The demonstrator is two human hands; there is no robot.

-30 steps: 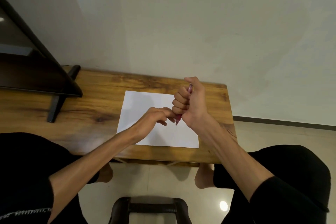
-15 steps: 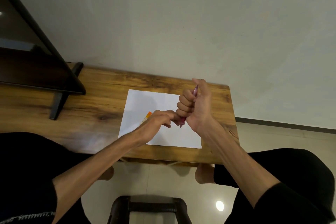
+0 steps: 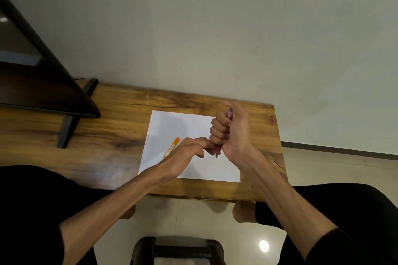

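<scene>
A white sheet of paper (image 3: 172, 127) lies on the wooden table (image 3: 103, 135). My right hand (image 3: 228, 131) grips a pink pen (image 3: 218, 151) upright in its fist above the paper, tip pointing down; only the pen's two ends show. My left hand (image 3: 189, 150) reaches in from the left, its fingertips touching the pen's lower end just under the fist. An orange-and-white pen or marker (image 3: 171, 147) lies on the paper, partly hidden behind my left hand.
A dark flat screen on black feet (image 3: 71, 127) stands on the table's left part. A pale wall rises right behind the table. My knees in black flank a dark stool (image 3: 178, 249) on the tiled floor below.
The view has tilted slightly, and my left hand has shifted so that the orange-and-white pen on the paper shows more. Both hands stay together at the pink pen.
</scene>
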